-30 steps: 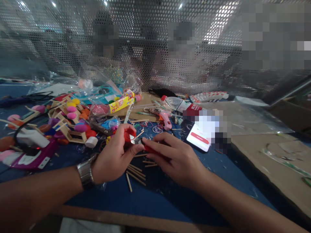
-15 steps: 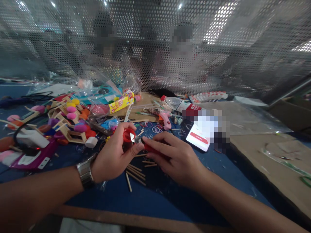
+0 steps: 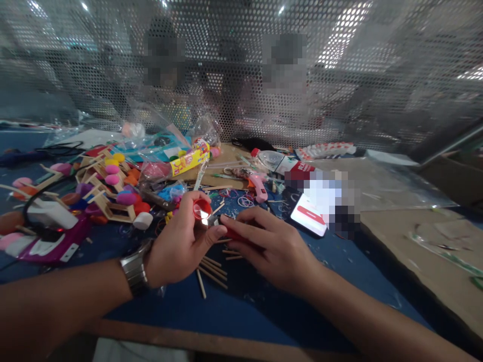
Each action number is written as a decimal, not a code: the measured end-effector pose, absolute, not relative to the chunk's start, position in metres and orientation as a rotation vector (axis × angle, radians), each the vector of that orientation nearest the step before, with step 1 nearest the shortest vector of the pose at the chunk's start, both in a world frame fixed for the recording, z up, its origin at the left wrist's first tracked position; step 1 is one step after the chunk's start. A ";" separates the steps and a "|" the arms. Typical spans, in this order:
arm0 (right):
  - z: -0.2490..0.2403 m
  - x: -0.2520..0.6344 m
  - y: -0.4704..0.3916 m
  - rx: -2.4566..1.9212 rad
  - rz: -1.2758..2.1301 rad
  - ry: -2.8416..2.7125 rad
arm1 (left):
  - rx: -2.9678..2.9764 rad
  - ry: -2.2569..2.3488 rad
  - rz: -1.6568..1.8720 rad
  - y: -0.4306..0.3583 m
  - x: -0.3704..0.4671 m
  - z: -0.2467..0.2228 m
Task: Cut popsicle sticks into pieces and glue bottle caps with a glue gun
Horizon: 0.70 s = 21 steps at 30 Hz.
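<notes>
My left hand, with a metal watch at its wrist, is closed around a small round red plastic piece that looks like a cap or ring. My right hand grips a red lighter, its metal head pointing left at the red piece. A bright flame shows at the lower edge of the red piece, close to the lighter head. Beneath both hands several thin wooden sticks lie on the blue table.
Wooden stick frames with colourful foam pieces and a purple power strip crowd the left. Behind my hands are a pink glue gun, a yellow package and a plastic bottle. A lit phone and cardboard lie right.
A bright glow now shows between the red piece and the lighter head, brighter than before. Both hands have stayed almost in place, and the view has shifted slightly.
</notes>
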State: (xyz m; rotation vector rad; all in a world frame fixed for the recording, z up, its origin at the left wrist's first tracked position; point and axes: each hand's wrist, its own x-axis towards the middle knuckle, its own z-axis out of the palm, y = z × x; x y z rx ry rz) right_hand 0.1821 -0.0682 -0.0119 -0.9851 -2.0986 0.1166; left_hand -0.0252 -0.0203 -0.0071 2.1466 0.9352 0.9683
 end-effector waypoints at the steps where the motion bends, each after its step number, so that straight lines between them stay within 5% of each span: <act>1: -0.012 0.182 -0.068 -0.979 0.109 -2.100 | 2.160 0.927 0.997 -0.020 -0.025 -0.007; 21: -0.013 0.183 -0.067 -0.980 0.113 -2.088 | 2.085 0.948 1.022 -0.018 -0.024 -0.002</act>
